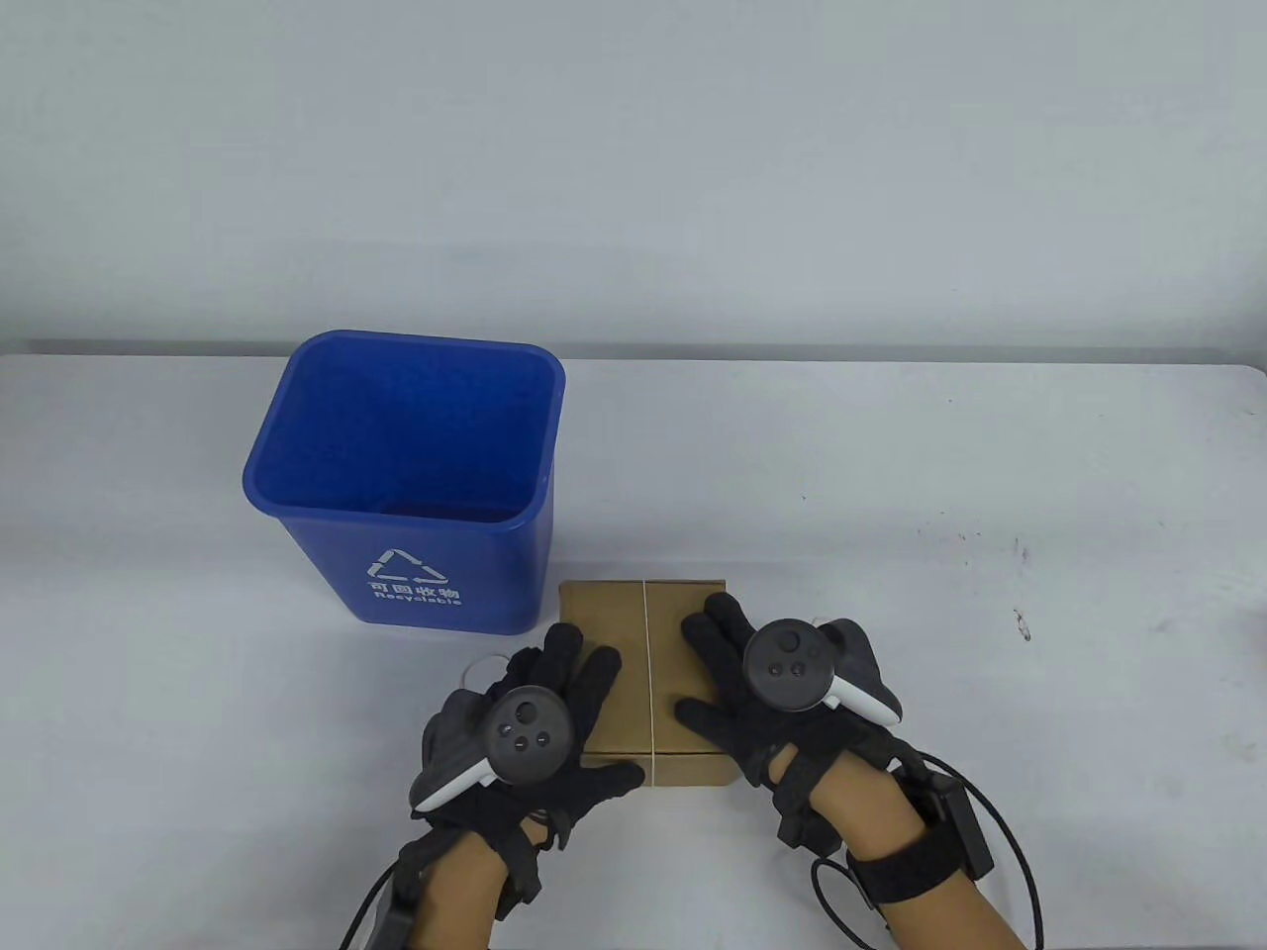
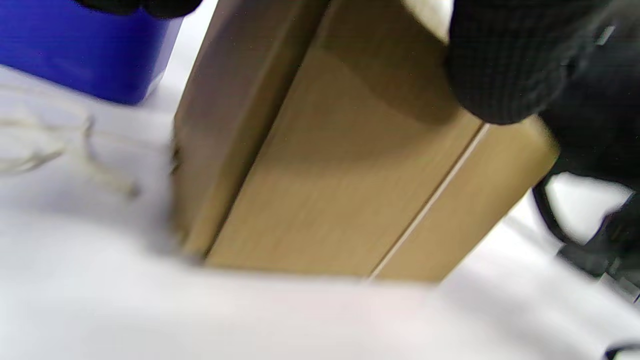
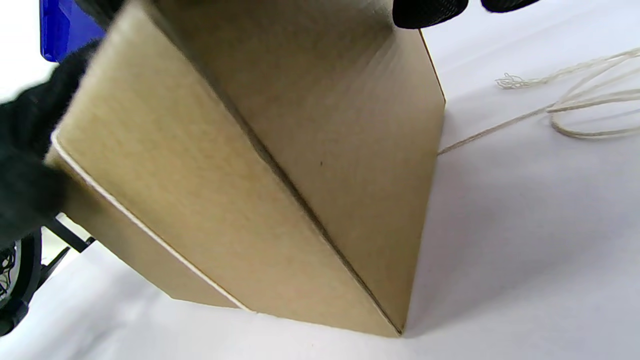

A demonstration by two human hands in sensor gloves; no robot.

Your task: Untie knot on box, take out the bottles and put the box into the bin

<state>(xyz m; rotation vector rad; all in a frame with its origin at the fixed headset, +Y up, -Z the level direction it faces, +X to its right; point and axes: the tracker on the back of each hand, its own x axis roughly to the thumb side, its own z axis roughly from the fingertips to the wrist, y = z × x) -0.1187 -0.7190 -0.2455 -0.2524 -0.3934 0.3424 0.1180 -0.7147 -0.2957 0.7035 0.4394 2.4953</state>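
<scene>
One white table [image 1: 891,475] is seen. One blue plastic recycling bin [image 1: 406,475], nothing visible inside, stands just behind one closed brown cardboard box [image 1: 633,673], which is bound by one pale string [image 1: 645,643]. The box is pressed by the left hand [image 1: 554,712] and right hand [image 1: 752,683], each grip flat with straight fingers.

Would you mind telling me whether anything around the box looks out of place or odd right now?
Only one thing: loose string trails in loops on the table beside the cardboard box, with a frayed end, while a strand still runs across the box top. Both the left hand and right hand rest on the box. The blue bin stands upright.
</scene>
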